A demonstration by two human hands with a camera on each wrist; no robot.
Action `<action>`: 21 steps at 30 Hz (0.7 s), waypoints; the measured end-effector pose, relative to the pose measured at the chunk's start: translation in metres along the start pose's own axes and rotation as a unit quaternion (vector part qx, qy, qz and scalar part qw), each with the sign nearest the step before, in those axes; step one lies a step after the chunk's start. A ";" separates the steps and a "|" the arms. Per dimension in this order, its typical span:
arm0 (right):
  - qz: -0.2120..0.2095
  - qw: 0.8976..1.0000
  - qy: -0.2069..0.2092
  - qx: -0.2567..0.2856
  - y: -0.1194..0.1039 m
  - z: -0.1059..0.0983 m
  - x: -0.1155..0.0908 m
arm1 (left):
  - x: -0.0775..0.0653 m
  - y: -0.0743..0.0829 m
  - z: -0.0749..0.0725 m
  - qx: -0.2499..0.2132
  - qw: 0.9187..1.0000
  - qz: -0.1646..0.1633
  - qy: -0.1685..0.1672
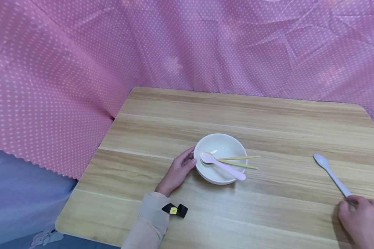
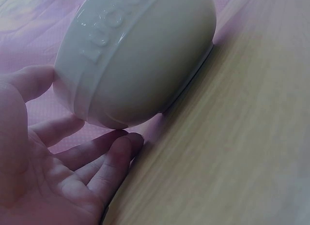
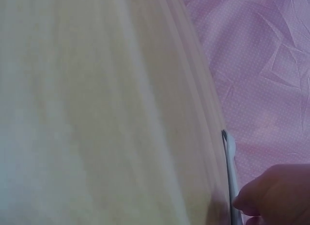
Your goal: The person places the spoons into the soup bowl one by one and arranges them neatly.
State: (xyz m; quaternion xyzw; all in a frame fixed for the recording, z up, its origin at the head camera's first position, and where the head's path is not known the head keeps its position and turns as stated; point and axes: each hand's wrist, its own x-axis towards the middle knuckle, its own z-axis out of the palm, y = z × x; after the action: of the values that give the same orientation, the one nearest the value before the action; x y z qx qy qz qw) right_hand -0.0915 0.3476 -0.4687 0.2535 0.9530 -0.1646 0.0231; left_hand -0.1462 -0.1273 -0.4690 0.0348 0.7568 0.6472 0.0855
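Note:
A white bowl (image 1: 219, 145) stands on the wooden table, with raised letters on its outer wall in the left wrist view. My left hand (image 1: 179, 169) touches the bowl's left side from outside, thumb and fingers spread along the wall and rim. Across the bowl lies a pale pink spoon (image 1: 227, 168), its handle over the front right rim. Two yellowish sticks (image 1: 241, 157) poke out over the right rim. Far to the right, my right hand (image 1: 363, 214) pinches the handle end of a pale grey-blue spoon (image 1: 331, 173), whose head points away, close over the tabletop.
The wooden table (image 1: 268, 121) has rounded corners. Pink dotted cloth (image 1: 205, 45) hangs behind it and along the left. Blue fabric (image 1: 25, 193) lies below the table's left edge. A black strap with a yellow tag (image 1: 173, 210) is on the left sleeve.

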 end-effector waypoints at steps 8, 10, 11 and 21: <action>-0.011 1.000 0.006 -0.001 -0.001 0.000 0.004 | 0.000 -0.001 -0.001 -0.001 1.000 -0.006 -0.004; -0.026 1.000 0.016 0.007 -0.002 -0.001 0.004 | 0.000 -0.001 -0.001 0.000 1.000 -0.011 -0.005; -0.032 0.999 0.017 0.010 -0.002 -0.002 0.004 | 0.001 -0.001 -0.001 0.000 1.000 -0.015 -0.006; -0.007 1.000 0.005 0.028 0.000 -0.001 0.013 | -0.006 0.019 -0.003 0.004 1.000 -0.025 -0.018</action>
State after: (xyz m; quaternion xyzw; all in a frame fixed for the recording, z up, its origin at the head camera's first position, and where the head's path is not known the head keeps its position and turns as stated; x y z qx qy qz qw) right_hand -0.1025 0.3546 -0.4695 0.2486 0.9498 -0.1898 0.0100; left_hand -0.1423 -0.1278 -0.4497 0.0277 0.7580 0.6415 0.1146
